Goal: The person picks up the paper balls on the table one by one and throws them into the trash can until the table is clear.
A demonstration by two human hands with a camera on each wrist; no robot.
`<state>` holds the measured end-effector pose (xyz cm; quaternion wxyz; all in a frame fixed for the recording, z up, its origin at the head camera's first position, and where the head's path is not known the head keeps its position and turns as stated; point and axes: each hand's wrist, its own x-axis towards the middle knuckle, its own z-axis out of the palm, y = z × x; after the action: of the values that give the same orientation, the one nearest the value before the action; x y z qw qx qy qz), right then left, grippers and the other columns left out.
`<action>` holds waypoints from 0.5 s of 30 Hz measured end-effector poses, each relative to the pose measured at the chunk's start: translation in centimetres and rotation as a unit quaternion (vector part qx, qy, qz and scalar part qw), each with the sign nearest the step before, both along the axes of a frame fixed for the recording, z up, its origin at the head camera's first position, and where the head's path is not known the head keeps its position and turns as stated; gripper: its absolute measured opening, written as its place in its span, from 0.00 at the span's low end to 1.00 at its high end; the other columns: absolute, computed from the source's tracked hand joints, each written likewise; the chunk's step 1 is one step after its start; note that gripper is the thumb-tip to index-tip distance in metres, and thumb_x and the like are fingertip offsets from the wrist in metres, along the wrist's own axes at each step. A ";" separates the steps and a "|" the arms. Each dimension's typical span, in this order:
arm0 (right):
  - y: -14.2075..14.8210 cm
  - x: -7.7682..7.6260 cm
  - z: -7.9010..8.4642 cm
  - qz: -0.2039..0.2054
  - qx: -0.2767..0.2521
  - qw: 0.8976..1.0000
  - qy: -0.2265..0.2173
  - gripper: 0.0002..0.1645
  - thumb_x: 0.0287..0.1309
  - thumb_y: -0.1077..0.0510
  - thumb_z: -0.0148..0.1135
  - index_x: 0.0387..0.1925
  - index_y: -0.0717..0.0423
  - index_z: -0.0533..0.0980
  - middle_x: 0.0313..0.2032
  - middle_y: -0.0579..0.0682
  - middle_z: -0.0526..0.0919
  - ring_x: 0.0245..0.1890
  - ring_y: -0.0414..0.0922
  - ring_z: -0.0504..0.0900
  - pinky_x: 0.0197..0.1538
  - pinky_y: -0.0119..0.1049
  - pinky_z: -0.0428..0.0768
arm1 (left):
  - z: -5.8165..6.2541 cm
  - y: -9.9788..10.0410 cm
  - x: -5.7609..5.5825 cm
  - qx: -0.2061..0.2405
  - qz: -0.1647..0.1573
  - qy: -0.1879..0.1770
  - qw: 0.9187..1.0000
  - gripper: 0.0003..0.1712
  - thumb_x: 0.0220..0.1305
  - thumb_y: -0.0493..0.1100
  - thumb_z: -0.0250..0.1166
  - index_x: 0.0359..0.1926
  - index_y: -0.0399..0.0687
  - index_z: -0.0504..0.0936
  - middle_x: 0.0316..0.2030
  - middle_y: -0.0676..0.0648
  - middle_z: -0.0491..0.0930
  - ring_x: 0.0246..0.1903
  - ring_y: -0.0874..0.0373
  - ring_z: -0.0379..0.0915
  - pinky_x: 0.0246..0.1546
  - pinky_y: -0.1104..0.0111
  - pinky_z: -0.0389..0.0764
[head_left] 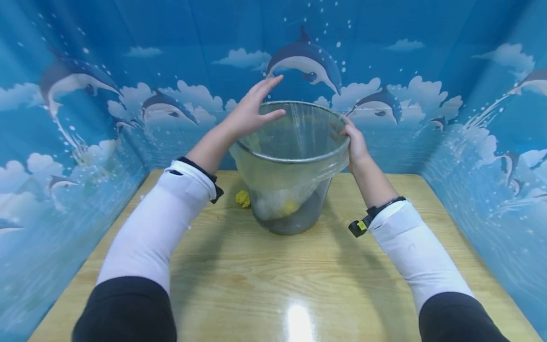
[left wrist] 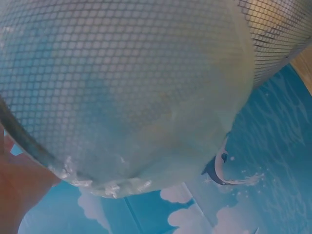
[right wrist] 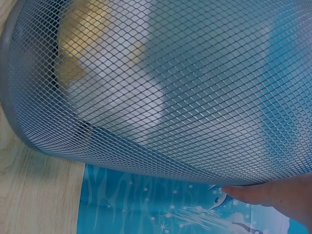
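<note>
A grey wire-mesh trash bin stands on the table, tilted slightly. A thin translucent plastic bag lines it and hangs folded over the rim. My right hand grips the bin at the right side of its rim; in the right wrist view a finger lies against the mesh. My left hand is at the left rim with thumb and fingers spread apart, holding nothing. In the left wrist view part of that hand shows beside the rim. White crumpled pieces and yellow crumpled pieces lie inside the bin.
A crumpled yellow ball lies on the wooden table, just left of the bin's base. Blue dolphin-print curtains enclose the table at the back and both sides.
</note>
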<state>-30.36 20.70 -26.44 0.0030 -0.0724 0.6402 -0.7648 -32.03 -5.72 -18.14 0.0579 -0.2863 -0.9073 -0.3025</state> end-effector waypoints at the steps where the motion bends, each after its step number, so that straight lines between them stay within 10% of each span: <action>1: 0.0 0.0 0.0 0.000 0.000 1.000 0.001 0.43 0.58 0.61 0.29 0.77 0.44 0.44 0.76 0.50 0.48 0.76 0.54 0.46 0.74 0.49 0.52 | -0.1 -0.1 0.0 -0.003 -0.001 -0.001 1.000 0.44 0.68 0.58 0.57 0.77 0.67 0.43 0.77 0.52 0.38 0.76 0.56 0.31 0.74 0.51 0.46; 15: 0.1 0.1 0.0 0.000 -0.007 1.000 -0.005 0.43 0.57 0.61 0.29 0.77 0.44 0.43 0.76 0.51 0.48 0.76 0.55 0.46 0.75 0.50 0.50 | -0.6 -3.5 -0.2 0.035 0.066 -0.009 0.997 0.40 0.70 0.57 0.54 0.76 0.69 0.45 0.77 0.53 0.37 0.76 0.55 0.32 0.73 0.51 0.47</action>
<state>-30.31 20.76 -26.42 0.0056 -0.0688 0.6347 -0.7697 -32.22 -9.23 -18.76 0.0794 -0.2209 -0.9135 -0.3322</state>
